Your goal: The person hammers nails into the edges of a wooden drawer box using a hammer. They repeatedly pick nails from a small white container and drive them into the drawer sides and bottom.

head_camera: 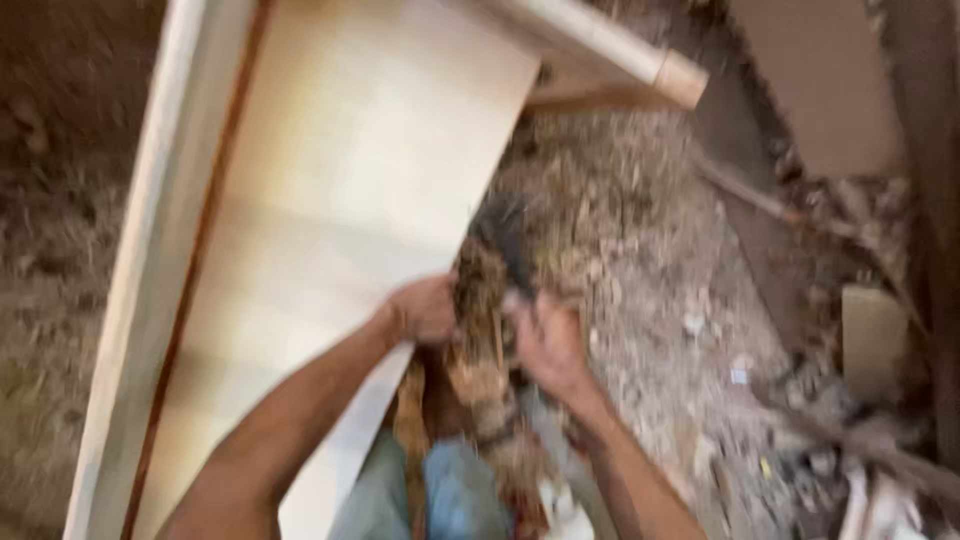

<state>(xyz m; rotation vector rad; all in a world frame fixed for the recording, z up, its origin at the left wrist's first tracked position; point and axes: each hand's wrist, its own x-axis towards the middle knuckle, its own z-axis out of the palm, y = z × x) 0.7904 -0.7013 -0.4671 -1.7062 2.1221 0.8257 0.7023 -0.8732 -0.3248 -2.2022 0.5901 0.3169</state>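
The head view is blurred by motion. My left hand (422,310) and my right hand (545,340) are close together, both closed around a brown, ragged, fibrous bundle (482,330) that hangs down between them. What the bundle is made of cannot be told. A dark patch (505,235) sits just above the hands. Beside my left hand lies the edge of a large pale wooden panel (350,190) with a raised rim and a brown strip along its left side.
The ground (640,250) to the right is covered with wood shavings and debris. Boards and offcuts (820,80) lie at the upper right, and a small pale block (872,340) at the right. Bare earth (60,200) is at the left. My blue trousers (450,495) show below.
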